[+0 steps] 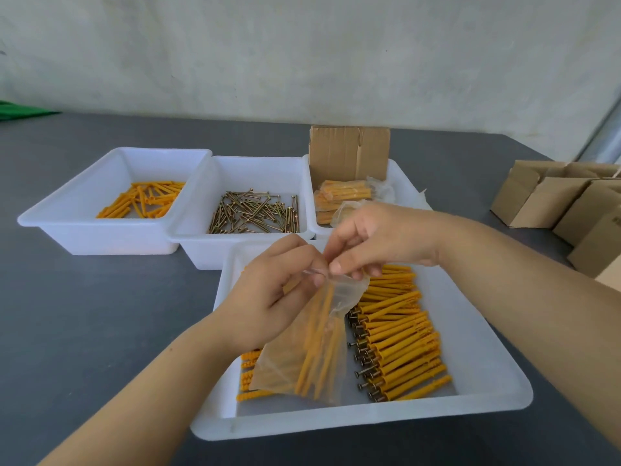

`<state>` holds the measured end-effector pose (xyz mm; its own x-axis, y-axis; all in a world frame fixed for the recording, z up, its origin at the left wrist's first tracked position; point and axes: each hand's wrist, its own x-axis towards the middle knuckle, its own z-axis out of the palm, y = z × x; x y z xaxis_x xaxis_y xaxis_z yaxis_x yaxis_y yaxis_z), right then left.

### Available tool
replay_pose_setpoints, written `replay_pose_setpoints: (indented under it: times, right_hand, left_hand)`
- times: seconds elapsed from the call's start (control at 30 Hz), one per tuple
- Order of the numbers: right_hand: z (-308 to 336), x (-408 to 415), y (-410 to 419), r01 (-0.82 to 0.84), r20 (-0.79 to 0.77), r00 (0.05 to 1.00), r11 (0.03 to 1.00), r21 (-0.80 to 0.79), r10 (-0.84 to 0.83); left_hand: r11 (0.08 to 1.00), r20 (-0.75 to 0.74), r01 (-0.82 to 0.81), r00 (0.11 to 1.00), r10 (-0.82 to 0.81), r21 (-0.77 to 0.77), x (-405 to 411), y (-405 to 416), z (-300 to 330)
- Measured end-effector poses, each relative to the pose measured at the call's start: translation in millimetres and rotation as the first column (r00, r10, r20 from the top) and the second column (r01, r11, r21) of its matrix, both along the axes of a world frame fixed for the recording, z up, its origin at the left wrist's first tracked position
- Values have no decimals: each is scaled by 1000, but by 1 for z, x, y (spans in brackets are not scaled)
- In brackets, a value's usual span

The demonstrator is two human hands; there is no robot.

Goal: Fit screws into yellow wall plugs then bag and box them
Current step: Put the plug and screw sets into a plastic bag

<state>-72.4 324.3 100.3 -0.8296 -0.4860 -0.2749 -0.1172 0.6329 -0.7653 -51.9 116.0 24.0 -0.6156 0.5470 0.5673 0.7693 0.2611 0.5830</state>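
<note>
- So the clear plastic bag [312, 344] is up in the air over the near white tray [497, 371], hanging down with a handful of plug-and-screw sets inside it. Both hands are at its mouth.
- Left hand [268, 297] has thumb and fingers curled in, pinching the left side of the bag's top edge. Right hand [373, 240] is pinching the right side of that same edge, fingertips bent down onto the film. Looks to me like the mouth is being closed up or sealed, can't say for sure.
- Handling-wise: the film is thin, floppy and probably slick, so hold it at the top strip, not the belly. The load sits low and slants, so I'd guess the bag swings if you let one side go.
- Screw tips could poke through soft film, so no squeezing the bottom.
- The assembled plugs [400, 344] lie in rows along the tray's right half, a few more peeking out at its left edge. Stiff, light, easy to grab in a bunch.
- Toward the table's far edge: tray of bare yellow plugs [144, 200], tray of loose screws [255, 213], and a tray with filled bags [342, 196] plus an open cardboard box [349, 153].
</note>
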Motion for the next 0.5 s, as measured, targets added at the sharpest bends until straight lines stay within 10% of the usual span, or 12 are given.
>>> replay_pose_setpoints:
  times: [0.23,0.5]
  right_hand:
    - [-16,-11,30,178,-421,907,920,349,-16]
    - [-72,-8,34,246,-532,813,690,681,235]
  left_hand:
    - [1000,-13,8,1000,-8,3,1,0,0]
    - [1000,-1,11,1000,-11,-13,-1,1,-1]
